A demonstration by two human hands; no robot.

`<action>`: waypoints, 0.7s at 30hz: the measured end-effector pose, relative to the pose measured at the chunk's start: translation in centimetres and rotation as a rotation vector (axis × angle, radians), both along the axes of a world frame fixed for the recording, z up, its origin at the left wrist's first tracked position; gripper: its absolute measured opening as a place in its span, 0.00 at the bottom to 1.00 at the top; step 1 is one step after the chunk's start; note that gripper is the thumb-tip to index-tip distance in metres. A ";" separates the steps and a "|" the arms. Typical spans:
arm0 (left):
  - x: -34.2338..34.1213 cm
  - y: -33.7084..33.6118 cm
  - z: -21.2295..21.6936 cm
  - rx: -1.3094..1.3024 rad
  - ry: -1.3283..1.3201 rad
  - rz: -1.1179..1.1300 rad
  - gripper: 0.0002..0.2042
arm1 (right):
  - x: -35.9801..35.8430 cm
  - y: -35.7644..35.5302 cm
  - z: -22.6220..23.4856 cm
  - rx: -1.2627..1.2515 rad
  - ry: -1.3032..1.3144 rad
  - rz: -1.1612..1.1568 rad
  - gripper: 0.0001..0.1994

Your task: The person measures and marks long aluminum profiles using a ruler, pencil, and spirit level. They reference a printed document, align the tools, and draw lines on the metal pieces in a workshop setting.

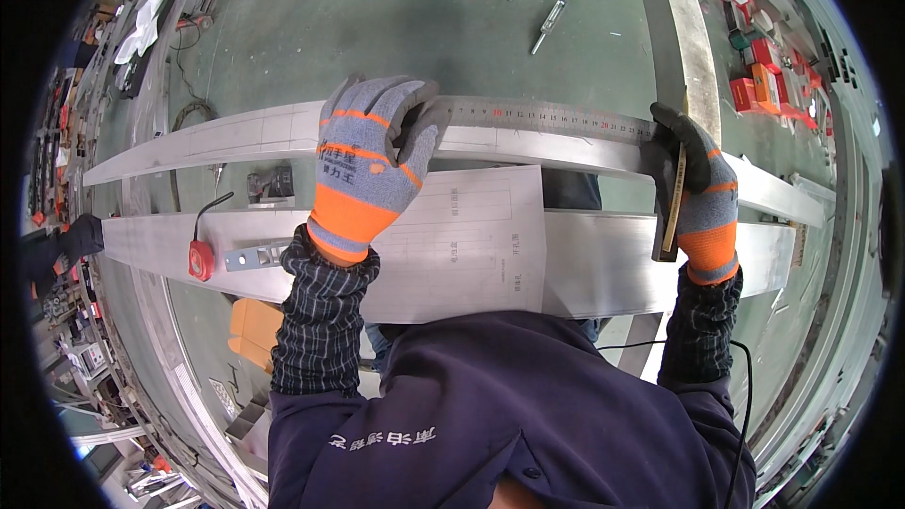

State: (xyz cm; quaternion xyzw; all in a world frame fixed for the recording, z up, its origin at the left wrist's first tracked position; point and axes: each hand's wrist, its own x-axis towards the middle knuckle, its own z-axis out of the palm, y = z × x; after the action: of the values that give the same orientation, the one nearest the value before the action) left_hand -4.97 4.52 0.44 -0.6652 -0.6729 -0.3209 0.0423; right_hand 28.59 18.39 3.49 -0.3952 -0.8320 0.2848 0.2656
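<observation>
Ruler: the steel ruler (547,118) lay lengthwise along the top of the far bar (566,153), scale up, spanning the space between the hands; it seemed set along the bar's edge so that the marks followed its length.
Left hand: the gloved left hand (372,165) covered the ruler's left end, probably to steady it; whether the fingers pinched the ruler or only pressed it cannot be told, since the tips were hidden.
Right hand: the gloved right hand (702,179) was closed round a narrow strip (676,198), yellowish on one edge, held upright across the bar at the ruler's right end, perhaps as a stop; whether the two were joined was unclear.
Arms: both forearms reached away from the body, wide apart, backs of the gloves showing; the left fingers bent over the bar, the right ones curled inward.
Sheet: a printed sheet (452,254) lay on the near bar (603,269), between the forearms, likely there for easy reading.
Tape: the red tape measure (201,261) sat on the near bar, left of the sheet, beside a holed plate (253,257).
</observation>
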 end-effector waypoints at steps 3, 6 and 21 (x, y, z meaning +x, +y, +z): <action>0.0 0.0 0.0 0.004 0.001 -0.004 0.15 | 0.1 0.1 -0.2 0.053 -0.001 0.013 0.24; 0.1 0.1 0.1 0.004 0.002 -0.006 0.15 | 0.0 0.0 0.0 0.043 0.000 0.011 0.25; 0.2 0.0 0.1 -0.005 -0.013 0.012 0.15 | 0.2 0.2 0.2 0.028 -0.048 0.012 0.27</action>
State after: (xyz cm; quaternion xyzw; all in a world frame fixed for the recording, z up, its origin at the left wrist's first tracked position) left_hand -4.80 4.52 0.58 -0.6591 -0.6779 -0.3233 0.0382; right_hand 28.78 18.63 3.72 -0.3932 -0.8444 0.2650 0.2495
